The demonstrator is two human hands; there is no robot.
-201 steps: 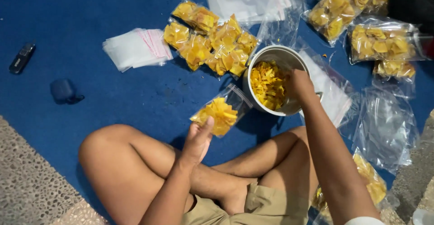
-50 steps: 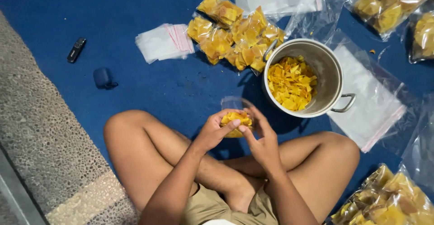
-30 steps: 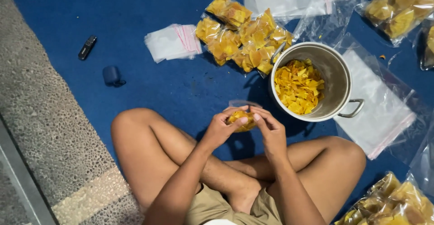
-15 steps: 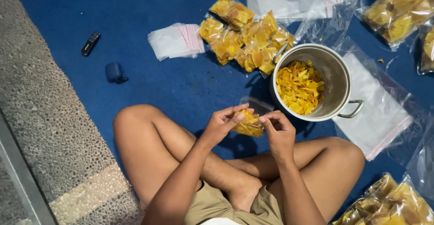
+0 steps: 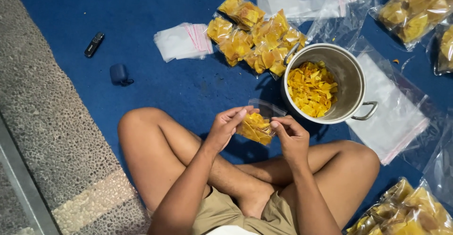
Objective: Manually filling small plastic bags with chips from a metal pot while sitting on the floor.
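Gripping a small clear bag of yellow chips (image 5: 255, 127) from both sides: left hand (image 5: 225, 130) pinching its top edge, right hand (image 5: 291, 136) closing thumb and fingers on the other corner, just above the crossed legs. Possibly pressing the seal strip, though hard telling at this size whether the mouth is closed. Risking crushed chips by squeezing too low on the bag, or spilling onto the blue mat (image 5: 155, 8) through a half-closed mouth. Sitting close beside the metal pot (image 5: 351, 81) of loose chips, so risking knocking its rim with the right elbow or knee. Lying beyond: a pile of filled bags (image 5: 255, 41), a stack of empty bags (image 5: 181, 40), more packed bags (image 5: 410, 10) at far right.
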